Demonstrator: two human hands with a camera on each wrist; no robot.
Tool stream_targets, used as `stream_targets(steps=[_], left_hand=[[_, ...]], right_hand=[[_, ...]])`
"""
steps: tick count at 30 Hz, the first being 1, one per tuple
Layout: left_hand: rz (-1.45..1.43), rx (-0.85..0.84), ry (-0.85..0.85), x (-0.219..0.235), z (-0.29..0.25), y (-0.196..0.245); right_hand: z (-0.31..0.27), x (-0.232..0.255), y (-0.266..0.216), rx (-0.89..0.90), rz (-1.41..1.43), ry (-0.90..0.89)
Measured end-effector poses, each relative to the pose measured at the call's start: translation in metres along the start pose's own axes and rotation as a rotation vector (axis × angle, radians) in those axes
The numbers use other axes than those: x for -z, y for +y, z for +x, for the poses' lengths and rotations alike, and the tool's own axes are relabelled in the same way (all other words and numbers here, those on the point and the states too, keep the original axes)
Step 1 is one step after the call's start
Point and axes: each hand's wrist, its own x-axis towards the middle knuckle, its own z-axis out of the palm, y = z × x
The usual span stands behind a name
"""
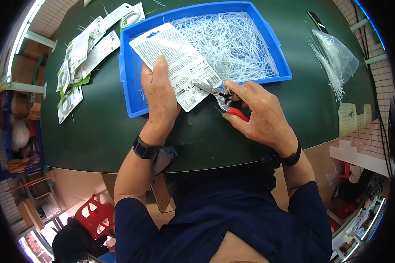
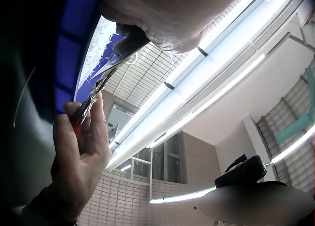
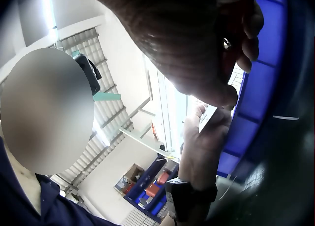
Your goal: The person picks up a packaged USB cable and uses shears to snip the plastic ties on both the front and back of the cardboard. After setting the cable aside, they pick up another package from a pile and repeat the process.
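My left hand [image 1: 159, 90] holds a white printed packaging card [image 1: 173, 61] with its back face up, thumb on the print and fingers hidden beneath. In my right hand [image 1: 263, 109] is a pair of spring-loaded hand pruners, whose red handle [image 1: 238, 114] shows between the fingers. The metal blades overlap the card's lower right part, by the barcode. Below the card, a blue tray [image 1: 123, 76] is filled with thin white plastic strips [image 1: 232, 41]. In the left wrist view, the pruners [image 2: 88, 102] point up toward the card's edge.
Several carded packs [image 1: 92, 50] with coiled white cables lie piled left of the tray on the dark green table [image 1: 206, 149]. To the right are a clear plastic bag [image 1: 344, 55], loose white strips [image 1: 331, 74] and a dark narrow object [image 1: 317, 21]. Paper [image 1: 347, 118] lies along the right edge.
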Motion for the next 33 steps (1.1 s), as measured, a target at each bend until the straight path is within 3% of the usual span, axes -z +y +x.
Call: stream_targets(steps=[12, 25, 28, 33], left_hand=[[0.003, -0.021, 0.032, -0.002, -0.001, -0.002], [0.167, -0.02, -0.028, -0.01, 0.013, -0.002], [0.337, -0.17, -0.063, -0.011, 0.021, -0.006], [0.303, -0.252, -0.1, -0.012, 0.017, -0.008]], right_hand=[[0.006, -0.002, -0.001, 0.07, -0.077, 0.028], [0.001, -0.015, 0.011, -0.007, 0.122, 0.085], [0.009, -0.007, 0.008, -0.043, 0.216, 0.071], [0.027, -0.002, 0.002, 0.046, 0.206, 0.128]])
